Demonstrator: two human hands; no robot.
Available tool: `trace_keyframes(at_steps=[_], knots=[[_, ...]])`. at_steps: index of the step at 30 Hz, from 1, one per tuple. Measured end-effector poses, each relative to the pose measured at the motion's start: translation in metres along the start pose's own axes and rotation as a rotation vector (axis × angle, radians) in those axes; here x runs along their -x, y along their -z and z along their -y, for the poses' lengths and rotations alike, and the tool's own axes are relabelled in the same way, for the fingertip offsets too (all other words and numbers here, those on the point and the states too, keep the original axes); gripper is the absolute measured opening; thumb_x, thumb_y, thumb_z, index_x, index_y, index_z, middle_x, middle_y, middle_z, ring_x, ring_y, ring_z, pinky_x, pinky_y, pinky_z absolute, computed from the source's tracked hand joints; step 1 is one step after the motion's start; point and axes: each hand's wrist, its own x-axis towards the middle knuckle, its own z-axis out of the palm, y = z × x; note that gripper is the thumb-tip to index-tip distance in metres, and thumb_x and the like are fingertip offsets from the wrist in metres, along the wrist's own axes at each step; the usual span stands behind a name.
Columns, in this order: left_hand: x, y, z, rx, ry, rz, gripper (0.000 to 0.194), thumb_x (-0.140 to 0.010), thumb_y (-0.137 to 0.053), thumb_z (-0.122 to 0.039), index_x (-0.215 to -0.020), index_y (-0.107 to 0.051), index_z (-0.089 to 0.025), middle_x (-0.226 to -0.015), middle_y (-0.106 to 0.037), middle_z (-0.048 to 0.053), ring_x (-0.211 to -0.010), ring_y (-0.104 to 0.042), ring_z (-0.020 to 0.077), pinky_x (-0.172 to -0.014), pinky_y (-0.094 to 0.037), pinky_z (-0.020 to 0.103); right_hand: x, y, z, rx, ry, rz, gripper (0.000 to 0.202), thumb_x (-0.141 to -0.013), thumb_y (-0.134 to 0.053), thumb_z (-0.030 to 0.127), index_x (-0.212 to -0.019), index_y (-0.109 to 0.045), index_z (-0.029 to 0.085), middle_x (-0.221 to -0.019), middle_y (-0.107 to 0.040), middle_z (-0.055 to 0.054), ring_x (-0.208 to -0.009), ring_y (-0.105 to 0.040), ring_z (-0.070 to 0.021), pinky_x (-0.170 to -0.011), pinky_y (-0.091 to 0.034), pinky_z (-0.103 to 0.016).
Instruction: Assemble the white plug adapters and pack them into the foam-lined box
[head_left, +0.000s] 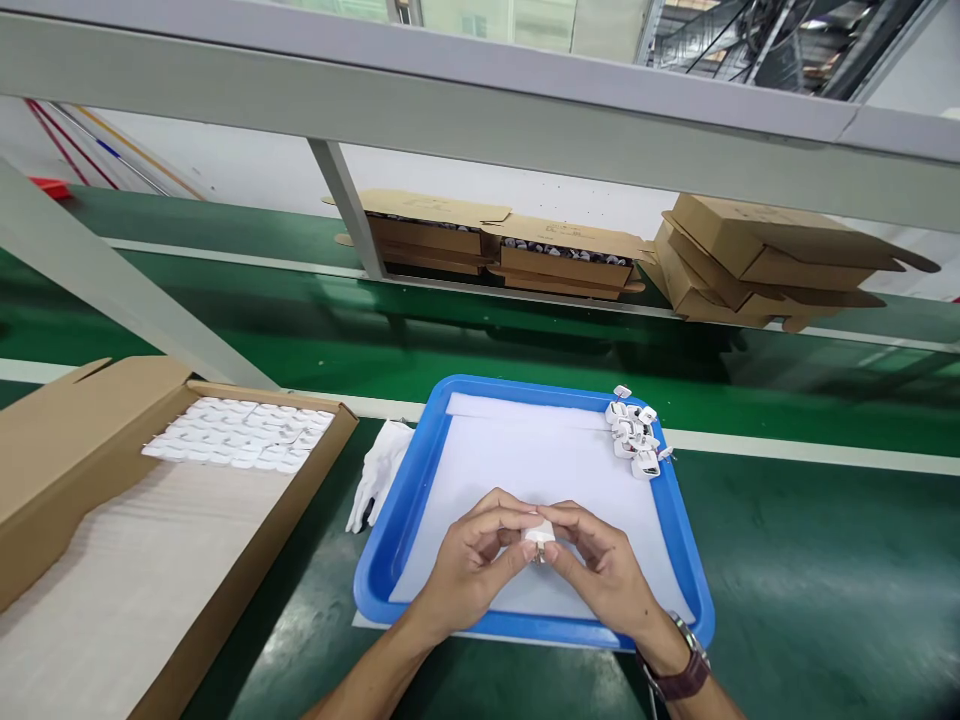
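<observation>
In the head view, the left hand (472, 568) and the right hand (606, 568) hold one small white piece (538, 534) between them, just above the near part of the blue tray (375, 572). The grip of each hand is almost closed – thumb and fingertips pinch the piece from both sides. A shiny bit seems to show at its near end, but it is too small to tell what it is. The step in hand looks like careful finger work on this one piece. The next move seems to call for a soft, steady pinch, so the piece does not slip.

The tray has a white sheet (540, 460) in it, and a heap of small white parts (634, 435) sits at its far right corner. On the left, an open cardboard box (253, 560) holds flat white pieces (244, 435) in neat rows at its far end – bare white lining (150, 575) fills the near part. A white glove (384, 465) lies between box and tray on the green table (810, 560).
</observation>
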Motion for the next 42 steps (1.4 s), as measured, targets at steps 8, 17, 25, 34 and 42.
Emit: trace_keyframes(at_steps=[8, 17, 25, 34, 42], knots=[[-0.003, -0.004, 0.006, -0.021, 0.03, -0.045, 0.019, -0.093, -0.073, -0.028, -0.111, -0.08, -0.023, -0.104, -0.067, 0.01, -0.093, -0.07, 0.0213, -0.08, -0.058, 0.033, -0.003, -0.001, 0.002, 0.005, -0.052, -0.039, 0.026, -0.098, -0.068, 0.038, -0.122, -0.072, 0.029, -0.117, -0.075, -0.005, -0.111, -0.07, -0.0239, -0.099, -0.055, -0.038], [-0.006, -0.003, -0.003, 0.01, 0.177, -0.061, 0.033, -0.096, -0.069, -0.04, -0.122, -0.076, -0.021, -0.127, -0.069, 0.012, -0.116, -0.067, 0.0279, -0.097, -0.058, 0.038, -0.006, 0.002, -0.005, -0.022, -0.167, -0.172, 0.041, -0.098, -0.061, 0.057, -0.122, -0.074, 0.026, -0.122, -0.076, -0.007, -0.115, -0.069, -0.0292, -0.103, -0.055, -0.044], [-0.003, -0.007, 0.013, -0.015, 0.085, -0.095, 0.04, -0.084, -0.082, -0.03, -0.121, -0.071, -0.021, -0.118, -0.058, 0.009, -0.109, -0.067, 0.0247, -0.091, -0.06, 0.036, -0.004, 0.002, -0.015, 0.015, -0.191, -0.191, 0.049, -0.097, -0.058, 0.063, -0.123, -0.073, 0.023, -0.127, -0.074, -0.011, -0.119, -0.068, -0.033, -0.108, -0.052, -0.05], [0.008, 0.021, -0.045, -0.553, -0.091, -0.325, 0.04, -0.083, -0.078, -0.022, -0.121, -0.07, -0.022, -0.113, -0.069, 0.008, -0.1, -0.066, 0.0221, -0.09, -0.057, 0.036, -0.003, 0.007, -0.024, 0.156, -0.322, -0.189, 0.06, -0.086, -0.064, 0.071, -0.124, -0.073, 0.026, -0.124, -0.077, -0.01, -0.118, -0.071, -0.0346, -0.107, -0.055, -0.044], [0.048, 0.196, -0.145, -1.348, 0.253, -0.841, 0.051, -0.09, -0.063, -0.045, -0.132, -0.061, -0.017, -0.127, -0.07, 0.012, -0.106, -0.069, 0.0282, -0.087, -0.058, 0.037, -0.007, 0.006, -0.024, 0.276, -0.384, -0.126, 0.061, -0.077, -0.068, 0.075, -0.117, -0.078, 0.03, -0.129, -0.075, -0.006, -0.129, -0.064, -0.0364, -0.099, -0.059, -0.04]])
